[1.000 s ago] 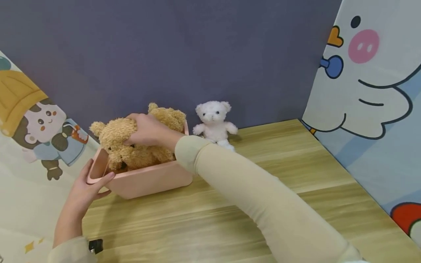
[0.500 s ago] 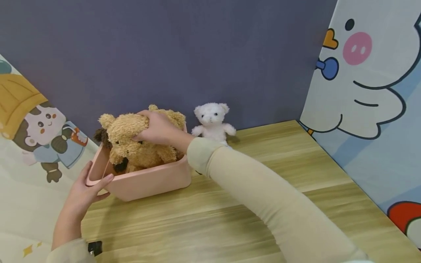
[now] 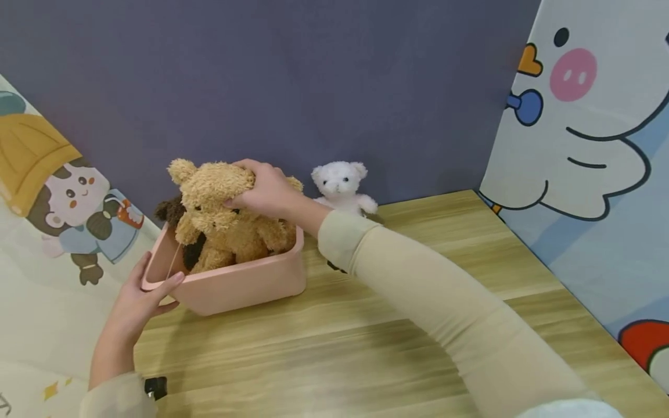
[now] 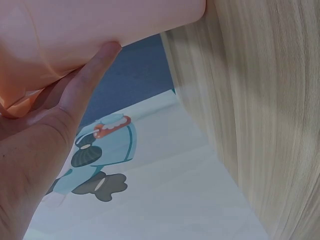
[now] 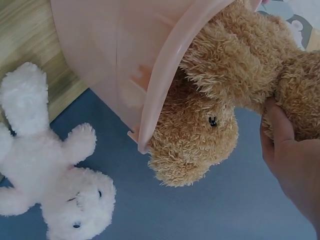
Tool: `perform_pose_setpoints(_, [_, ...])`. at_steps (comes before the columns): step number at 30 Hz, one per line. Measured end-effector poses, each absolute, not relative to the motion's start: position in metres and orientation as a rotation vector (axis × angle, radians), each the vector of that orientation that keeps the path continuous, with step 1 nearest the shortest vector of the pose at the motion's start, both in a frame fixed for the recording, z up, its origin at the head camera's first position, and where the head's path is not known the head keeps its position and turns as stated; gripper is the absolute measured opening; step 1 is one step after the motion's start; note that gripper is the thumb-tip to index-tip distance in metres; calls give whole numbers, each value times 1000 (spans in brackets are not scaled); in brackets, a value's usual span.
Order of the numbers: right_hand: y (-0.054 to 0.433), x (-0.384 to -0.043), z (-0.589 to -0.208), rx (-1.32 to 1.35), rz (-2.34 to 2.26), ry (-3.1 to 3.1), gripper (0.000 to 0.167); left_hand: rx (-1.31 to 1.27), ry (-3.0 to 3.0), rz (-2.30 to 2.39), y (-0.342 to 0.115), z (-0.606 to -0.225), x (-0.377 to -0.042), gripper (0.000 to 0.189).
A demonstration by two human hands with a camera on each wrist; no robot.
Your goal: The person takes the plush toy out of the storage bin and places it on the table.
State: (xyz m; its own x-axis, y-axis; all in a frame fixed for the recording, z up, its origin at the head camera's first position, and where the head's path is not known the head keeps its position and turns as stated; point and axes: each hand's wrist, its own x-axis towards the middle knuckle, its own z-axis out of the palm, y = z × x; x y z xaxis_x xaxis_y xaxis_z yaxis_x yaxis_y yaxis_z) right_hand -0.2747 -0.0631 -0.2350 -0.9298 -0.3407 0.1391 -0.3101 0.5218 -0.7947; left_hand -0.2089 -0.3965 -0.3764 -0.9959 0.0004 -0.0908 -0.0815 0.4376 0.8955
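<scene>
My right hand (image 3: 269,191) grips a tan teddy bear (image 3: 214,188) by the head, thumb in front and fingers behind. The bear is upright, its legs inside a pink bin (image 3: 245,287). My left hand (image 3: 130,305) holds the bin's left corner, with the thumb over the rim and the other fingers outside; the left wrist view has the hand (image 4: 55,120) against the bin's outer wall. A second tan teddy bear (image 5: 195,132) leans over the bin's far edge, mostly hidden in the head view. Behind the held bear, a dark brown plush toy (image 3: 171,210) is partly visible.
A white teddy bear (image 3: 340,180) sits right of the bin against the dark blue wall (image 3: 334,81). Everything stands on a wood-grain table (image 3: 324,348). Cartoon-printed panels (image 3: 601,145) flank both sides. A small dark object (image 3: 336,267) shows beneath my right wrist.
My right hand has lifted the tan teddy bear up and to the right, from leaning over to upright. The dark brown plush toy has come into view. My left hand stays on the bin.
</scene>
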Motion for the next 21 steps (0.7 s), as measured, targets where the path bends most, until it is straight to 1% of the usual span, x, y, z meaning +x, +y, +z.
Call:
perform_pose_setpoints(7, [-56, -274, -233, -601, -1445, 2697, 84, -95, 2634, 1556, -397, -374, -210, 107])
perform_pose_setpoints(21, [-37, -268, -214, -626, -1659, 2596, 84, -64, 2639, 1589, -396, -375, -209, 108])
